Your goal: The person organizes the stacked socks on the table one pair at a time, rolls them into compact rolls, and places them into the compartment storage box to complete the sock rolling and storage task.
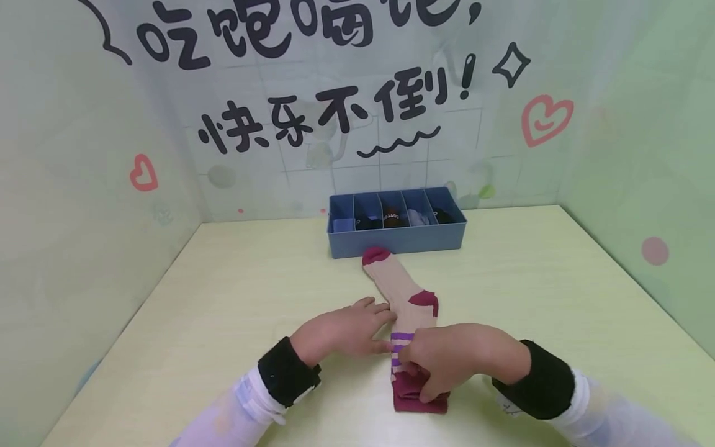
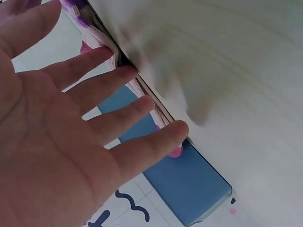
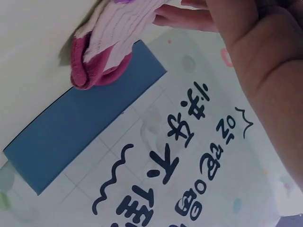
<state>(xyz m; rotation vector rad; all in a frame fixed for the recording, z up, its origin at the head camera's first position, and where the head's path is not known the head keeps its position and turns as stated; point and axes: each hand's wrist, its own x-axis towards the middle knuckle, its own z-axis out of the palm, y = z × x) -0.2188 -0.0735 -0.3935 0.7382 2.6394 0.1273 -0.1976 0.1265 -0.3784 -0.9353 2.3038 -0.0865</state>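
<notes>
A beige sock [image 1: 398,279] with maroon toe, heel and cuff and purple stripes lies lengthwise on the table. Near the cuff a second maroon edge shows, and stacked layers appear along its side in the left wrist view. My right hand [image 1: 460,355] bends over the striped part and cuff, its curled fingers pinching the maroon fabric; the exact grip is partly hidden. With fingers spread and fairly straight, my left hand [image 1: 354,328] touches the sock's left edge. In the right wrist view the sock's maroon heel [image 3: 102,64] shows, while the fingertips are out of sight.
Behind the sock's toe stands a blue divided box [image 1: 398,243] with several compartments holding dark, brown and light rolled items. Printed cloth walls [image 1: 313,124] close in the pale table [image 1: 251,267] at the back and both sides.
</notes>
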